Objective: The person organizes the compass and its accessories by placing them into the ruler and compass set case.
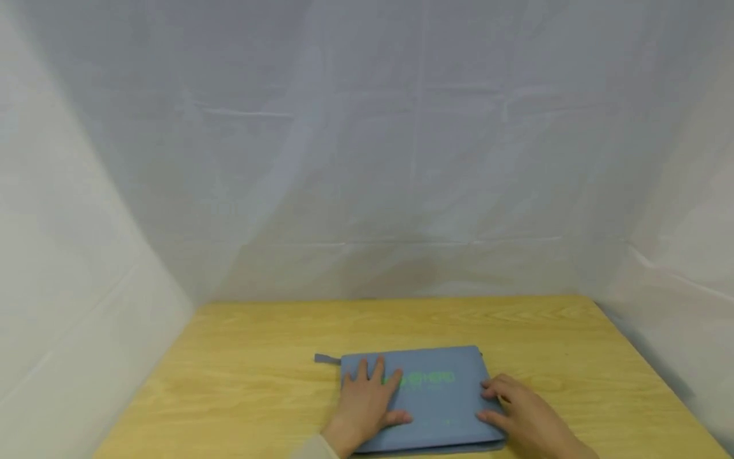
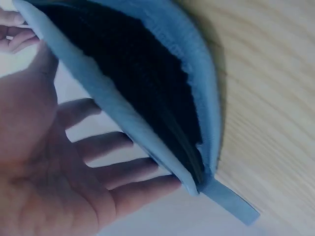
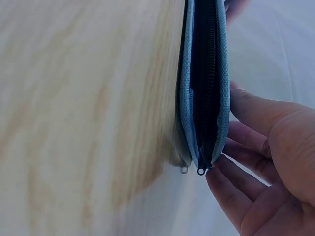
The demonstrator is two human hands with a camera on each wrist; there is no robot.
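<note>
A flat blue zip pouch [image 1: 441, 405] with green lettering lies on the wooden table. My left hand [image 1: 364, 401] rests on the left part of its top, fingers spread. At the right edge, my right hand [image 1: 524, 411] touches the cover with loosely bent fingers and thumb. In the left wrist view the pouch's mouth gapes, showing a dark interior [image 2: 142, 73], and a fabric tab [image 2: 231, 201] sticks out at one end. The right wrist view shows the zipper parted along the edge, with a small zipper pull [image 3: 201, 171] at the corner by my fingertips.
The light wood table [image 1: 241, 370] extends around the pouch on both sides and behind it. White sheeting [image 1: 373, 159] hangs at the back, with more sheeting on the left [image 1: 74, 255] and right [image 1: 682, 223].
</note>
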